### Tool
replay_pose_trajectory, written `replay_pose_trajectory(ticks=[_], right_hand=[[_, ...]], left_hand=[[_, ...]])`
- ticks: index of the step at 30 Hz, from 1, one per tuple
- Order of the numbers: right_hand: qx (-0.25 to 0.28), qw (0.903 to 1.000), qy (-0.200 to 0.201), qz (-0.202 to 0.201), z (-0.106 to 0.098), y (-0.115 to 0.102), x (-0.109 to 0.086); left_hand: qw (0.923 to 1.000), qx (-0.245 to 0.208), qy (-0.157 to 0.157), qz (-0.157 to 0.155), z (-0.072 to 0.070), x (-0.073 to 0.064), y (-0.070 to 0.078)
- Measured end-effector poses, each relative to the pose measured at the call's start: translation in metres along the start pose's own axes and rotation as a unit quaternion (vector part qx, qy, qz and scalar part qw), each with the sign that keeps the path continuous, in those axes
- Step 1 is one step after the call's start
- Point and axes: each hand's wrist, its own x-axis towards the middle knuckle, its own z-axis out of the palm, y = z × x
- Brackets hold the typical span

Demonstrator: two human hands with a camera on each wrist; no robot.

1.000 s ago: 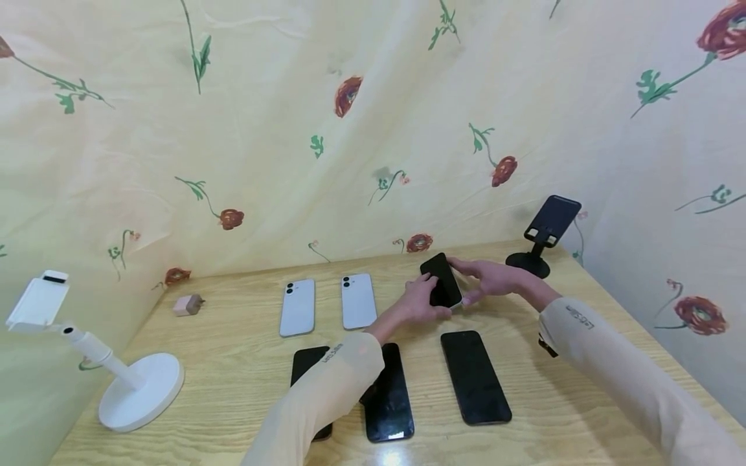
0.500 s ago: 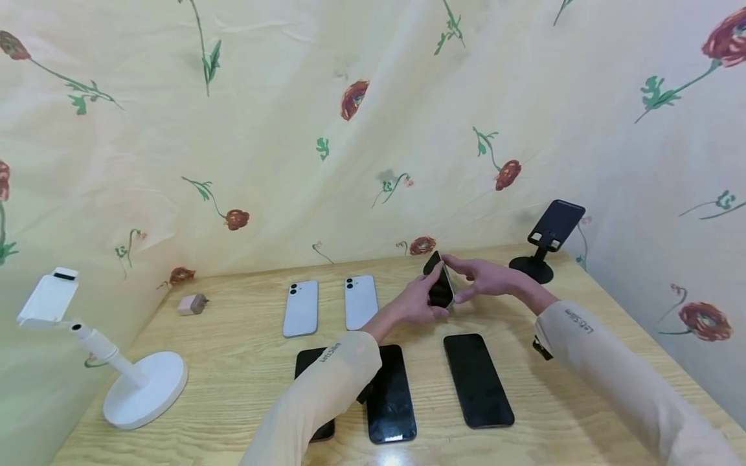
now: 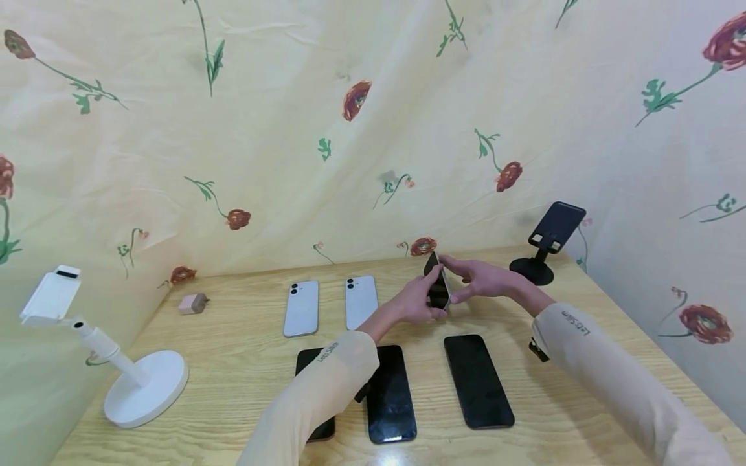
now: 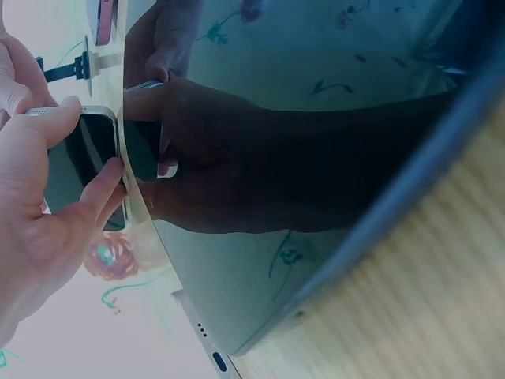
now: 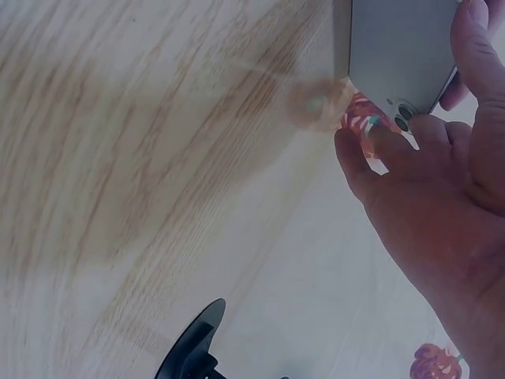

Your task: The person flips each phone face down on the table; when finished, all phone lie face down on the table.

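Both hands hold one smartphone (image 3: 438, 296) near the back of the wooden table. It is tipped up on its long side, the black screen turned toward the left hand (image 3: 414, 301), whose thumb and fingers grip its edges. The right hand (image 3: 488, 279) pinches it from the right. In the right wrist view the phone's grey back (image 5: 402, 51) shows, with the fingers of the right hand (image 5: 442, 205) beside the camera lenses. The left wrist view has the left hand (image 4: 39, 197) at the phone's frame, with a dark glossy phone screen (image 4: 252, 158) close in front of the camera.
Two pale phones (image 3: 301, 309) lie face down behind. Black-screened phones (image 3: 479, 382) lie in front, one partly under the left sleeve (image 3: 326, 388). A black phone stand (image 3: 550, 236) stands back right, a white stand (image 3: 142, 388) at left, near a small charger plug (image 3: 193, 303).
The held phone has turned from lying nearly face up to standing on its side, its screen swung left. The left thumb has moved to its upper edge. The head view has shifted slightly.
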Motion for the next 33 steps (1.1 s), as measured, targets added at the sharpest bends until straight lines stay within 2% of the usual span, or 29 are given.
replay_pose_trajectory(ticks=[4, 10, 21, 24, 28, 33], right_hand=[[-0.002, 1.0000, 0.000, 0.000, 0.001, -0.001, 0.002], [-0.003, 0.9999, 0.003, -0.010, 0.002, -0.004, 0.005], [0.015, 0.9994, 0.006, -0.031, 0.007, -0.009, 0.008], [0.011, 0.9993, 0.009, -0.034, 0.009, -0.010, 0.011], [0.003, 0.9996, 0.017, -0.022, 0.013, -0.011, 0.014], [-0.009, 0.9997, 0.024, -0.001, 0.016, -0.010, 0.015]], left_hand=[[0.9999, -0.011, 0.008, -0.001, 0.001, 0.001, -0.003], [0.9982, -0.053, 0.025, 0.010, 0.002, 0.001, -0.008], [0.9940, -0.101, 0.041, -0.001, 0.006, -0.004, -0.012], [0.9909, -0.128, 0.040, -0.007, 0.005, -0.006, -0.012], [0.9856, -0.163, 0.038, -0.021, 0.004, -0.008, -0.012], [0.9842, -0.170, 0.040, -0.029, 0.004, -0.009, -0.012]])
